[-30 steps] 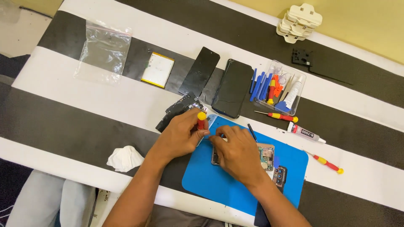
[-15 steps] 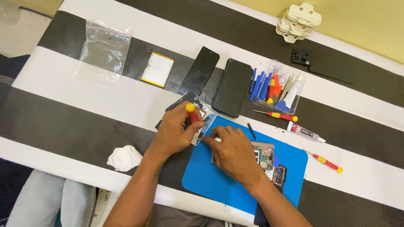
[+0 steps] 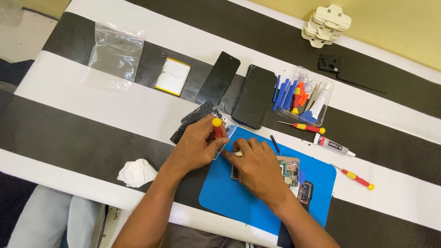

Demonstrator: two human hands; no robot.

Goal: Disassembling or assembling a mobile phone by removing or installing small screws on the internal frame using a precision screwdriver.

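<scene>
My left hand (image 3: pixel 197 144) grips a small red screwdriver with a yellow cap (image 3: pixel 217 127), held upright at the upper left corner of the blue work mat (image 3: pixel 239 197). My right hand (image 3: pixel 257 167) presses down on an opened phone body (image 3: pixel 290 171) lying on the mat, its circuit board and camera module (image 3: pixel 305 190) showing to the right of the hand. A thin pale plate (image 3: pixel 228 134) sits under the screwdriver tip between both hands. What the right fingertips pinch is too small to tell.
A black phone screen (image 3: pixel 254 96), a black back panel (image 3: pixel 219 78), a yellow-edged battery (image 3: pixel 172 76), a clear bag (image 3: pixel 114 55), a tool tray (image 3: pixel 305 94), two more screwdrivers (image 3: pixel 303 126) (image 3: pixel 358 178), a glue tube (image 3: pixel 333 145), a white tissue (image 3: pixel 136 173) and white stacked parts (image 3: pixel 327 23) lie around.
The left hand with the screwdriver has shifted slightly up and left, then back toward the mat corner. The right hand moved a little left over the phone body.
</scene>
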